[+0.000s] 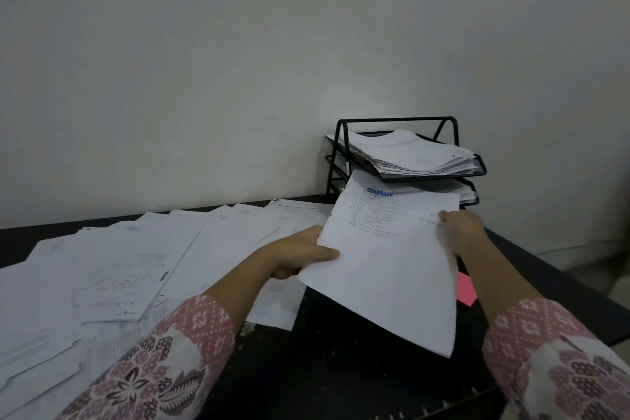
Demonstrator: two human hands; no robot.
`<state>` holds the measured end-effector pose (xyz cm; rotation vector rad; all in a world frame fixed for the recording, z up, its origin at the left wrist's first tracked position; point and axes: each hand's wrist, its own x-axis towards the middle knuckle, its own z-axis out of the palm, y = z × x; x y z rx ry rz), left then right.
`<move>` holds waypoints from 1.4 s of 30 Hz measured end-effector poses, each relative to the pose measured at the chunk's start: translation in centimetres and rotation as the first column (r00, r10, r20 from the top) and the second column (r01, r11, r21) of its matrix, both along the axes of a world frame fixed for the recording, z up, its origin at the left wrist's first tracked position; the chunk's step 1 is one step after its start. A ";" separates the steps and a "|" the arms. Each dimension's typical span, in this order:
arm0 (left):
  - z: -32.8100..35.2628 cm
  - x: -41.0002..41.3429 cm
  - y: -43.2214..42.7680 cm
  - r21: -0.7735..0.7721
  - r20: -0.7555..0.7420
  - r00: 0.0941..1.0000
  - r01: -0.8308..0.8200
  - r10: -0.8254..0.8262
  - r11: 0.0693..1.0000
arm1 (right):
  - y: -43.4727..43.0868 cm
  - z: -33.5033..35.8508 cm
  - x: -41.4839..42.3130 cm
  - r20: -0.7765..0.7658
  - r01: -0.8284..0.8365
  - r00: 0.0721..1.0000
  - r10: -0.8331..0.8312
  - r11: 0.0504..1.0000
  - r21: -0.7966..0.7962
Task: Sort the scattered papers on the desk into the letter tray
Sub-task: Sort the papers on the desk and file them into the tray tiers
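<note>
I hold a white sheet [385, 266] with a blue "APPROVED" stamp above the dark desk [341, 368]. My left hand [296, 254] grips its left edge, thumb on top. My right hand [460, 232] pinches its right edge. The sheet's far end points into the black wire letter tray [395, 121] at the back right, just under the top tier. That top tier carries a thick stack of papers [409, 153]; a lower tier also holds papers. Many loose white papers [112, 266] lie scattered over the left half of the desk.
A pink slip [465, 288] lies on the desk under my right forearm. A plain white wall stands behind the desk. The desk's right edge drops off beyond my right arm, with floor visible there.
</note>
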<state>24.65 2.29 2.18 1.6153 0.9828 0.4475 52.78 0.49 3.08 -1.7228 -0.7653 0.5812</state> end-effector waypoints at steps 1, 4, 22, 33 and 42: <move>0.0 0.5 0.0 0.019 -0.008 1.000 0.005 -0.005 1.000 | -0.1 0.2 0.2 -0.066 0.006 0.998 -0.006 1.000 0.003; 0.3 2.1 0.3 0.103 -0.044 0.999 -0.026 0.031 0.994 | 0.2 0.1 2.0 -0.167 0.028 0.986 -0.025 1.000 0.013; 2.2 10.1 4.8 0.020 0.061 0.949 -0.311 0.309 0.950 | -1.3 0.7 4.8 -0.443 -0.084 0.890 0.108 0.994 0.074; 2.3 13.1 4.8 -0.023 0.125 0.871 -0.477 0.476 0.879 | -1.4 -0.7 1.8 -0.711 0.108 0.663 0.234 0.910 0.400; 2.0 12.9 5.9 0.016 0.231 0.878 -0.434 0.419 0.901 | 1.5 0.2 1.4 -0.569 0.194 0.820 0.060 0.907 0.375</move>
